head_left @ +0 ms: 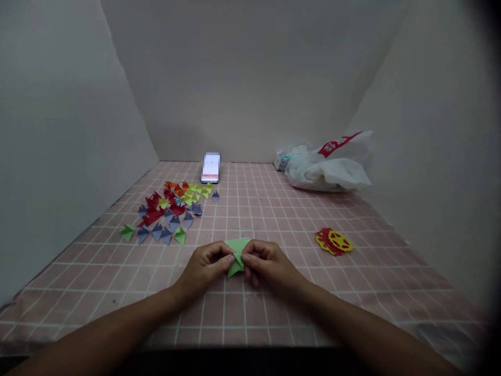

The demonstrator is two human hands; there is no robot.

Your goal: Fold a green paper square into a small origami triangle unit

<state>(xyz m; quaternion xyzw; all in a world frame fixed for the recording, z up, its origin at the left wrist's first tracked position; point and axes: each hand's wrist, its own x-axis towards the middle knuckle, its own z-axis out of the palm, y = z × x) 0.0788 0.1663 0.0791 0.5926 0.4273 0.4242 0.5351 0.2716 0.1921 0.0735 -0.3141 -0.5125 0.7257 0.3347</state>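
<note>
Head view, the only one: a green paper (237, 259) sits low in the frame, just left of centre, between two bare hands over a pink checked cloth (274, 209). Left hand (211, 262) pinches its left side, thumb over curled fingers; right hand (270, 263) pinches the right side likewise, thumb tip close to the other thumb. Both grips look closed down, with only the paper between; how hard they press cannot be told. Whether the paper touches the cloth is unclear. Step in hand, as judged: a small fold is being shaped or creased midway down the sheet. Next move seems to call for holding the layers aligned while a thumb presses the crease flat. Orientation: broad flap toward the top of the frame, a pointed corner toward the bottom, leaning slightly left; long axis apparently runs near vertical in the frame, though fingers cover both sides. Left of centre, a scatter of folded paper pieces (175, 223) in several colours; above it a lit phone (211, 168). Upper right, a white plastic bag (332, 175); below it, right of centre, overlapping yellow and red cutouts (340, 241).
</note>
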